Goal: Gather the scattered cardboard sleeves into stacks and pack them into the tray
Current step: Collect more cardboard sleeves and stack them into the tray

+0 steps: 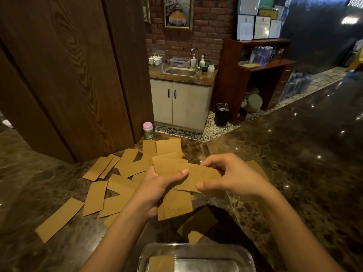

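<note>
Dark marble counter (294, 154), glossy, backed by wood panelling (68, 75) at left; beyond it, a brick wall, a sink (181, 72) and white cabinet (180, 105).

Head view. Left hand (157, 185): closed around a small fan of sleeves (170, 165), thumb laid across the front face, fingers hidden behind. Forearm is raised from the lower edge, palm turned inward. Right hand (231, 177): pinched on one sleeve (198, 178), thumb on its near edge, fingers curled over the far end; this sleeve is held level and touches the left hand's fan. Both hands are held above the counter, close together.

Loose sleeves (94, 197): scattered flat on the counter, mostly left of and under the hands, several overlapping; one lies apart at far left (60, 219), one in shadow below the hands (197, 223), one partly hidden behind the right hand.

Tray (196, 250): clear, at the bottom edge between the forearms, one sleeve inside at its left (162, 264).

Pink-capped jar (148, 130): upright at the panelling's foot.
</note>
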Demonstrator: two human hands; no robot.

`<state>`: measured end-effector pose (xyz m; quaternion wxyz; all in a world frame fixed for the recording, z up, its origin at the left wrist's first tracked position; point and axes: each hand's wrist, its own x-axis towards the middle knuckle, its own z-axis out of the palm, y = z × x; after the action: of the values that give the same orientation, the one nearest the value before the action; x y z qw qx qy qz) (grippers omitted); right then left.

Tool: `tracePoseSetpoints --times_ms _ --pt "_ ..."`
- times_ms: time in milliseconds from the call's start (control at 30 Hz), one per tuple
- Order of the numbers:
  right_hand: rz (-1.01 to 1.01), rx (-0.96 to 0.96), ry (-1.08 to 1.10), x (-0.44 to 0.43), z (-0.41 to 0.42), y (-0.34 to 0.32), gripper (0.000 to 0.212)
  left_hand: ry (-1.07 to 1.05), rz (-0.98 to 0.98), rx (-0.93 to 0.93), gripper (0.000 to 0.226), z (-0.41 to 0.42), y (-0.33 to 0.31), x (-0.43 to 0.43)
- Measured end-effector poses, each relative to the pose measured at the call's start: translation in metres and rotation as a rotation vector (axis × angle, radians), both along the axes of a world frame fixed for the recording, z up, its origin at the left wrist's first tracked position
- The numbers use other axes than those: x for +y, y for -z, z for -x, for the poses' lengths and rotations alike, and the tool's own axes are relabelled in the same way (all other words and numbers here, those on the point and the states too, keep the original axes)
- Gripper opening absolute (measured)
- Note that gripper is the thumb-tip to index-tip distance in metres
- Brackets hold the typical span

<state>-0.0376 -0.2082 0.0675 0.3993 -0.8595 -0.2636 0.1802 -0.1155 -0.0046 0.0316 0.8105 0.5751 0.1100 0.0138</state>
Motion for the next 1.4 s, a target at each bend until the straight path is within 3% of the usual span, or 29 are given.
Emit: tracePoseSetpoints --times_ms 67,200,333,467,633,767,933,1033,1100,1233,1400 --pt "-0.045 -0.016 0.081 0.008 0.005 0.000 0.029 0.036 0.020 0.024 0.048 -0.001 -0.003 -0.001" --pt "-0.277 -0.023 0.336 0.015 0.008 0.009 0.028 0.117 0.259 -0.004 0.052 0.005 -0.006 0.002" --pt "-0.522 0.130 0.339 0.016 0.022 0.017 0.020 0.026 0.135 -0.039 0.043 0.010 -0.007 0.000" --pt "-0.817 0.303 0.362 0.011 0.035 0.022 0.041 -0.041 0.111 -0.018 0.053 0.013 -0.002 -0.001" --pt "-0.733 0.410 0.242 0.019 0.051 0.037 0.028 -0.089 0.070 -0.055 0.037 0.017 -0.001 -0.015" --pt "-0.798 0.400 0.345 0.022 0.050 0.041 0.020 -0.141 0.034 -0.063 0.028 0.019 0.000 -0.020" --pt "-0.565 -0.133 0.537 0.020 0.048 0.046 0.017 -0.220 -0.185 -0.090 0.027 0.016 0.012 -0.023" --pt "-0.559 -0.205 0.522 0.028 0.056 0.046 0.014 -0.206 -0.297 -0.116 0.023 0.015 0.013 -0.031" --pt "-0.602 -0.159 0.490 0.032 0.058 0.045 0.011 -0.178 -0.259 -0.089 0.028 0.015 0.011 -0.037" --pt "-0.708 0.059 0.482 0.032 0.053 0.045 0.016 -0.115 -0.004 0.011 0.037 0.016 0.008 -0.038" --pt "-0.695 0.117 0.481 0.027 0.052 0.048 0.017 -0.072 0.137 0.026 0.038 0.018 0.005 -0.034"
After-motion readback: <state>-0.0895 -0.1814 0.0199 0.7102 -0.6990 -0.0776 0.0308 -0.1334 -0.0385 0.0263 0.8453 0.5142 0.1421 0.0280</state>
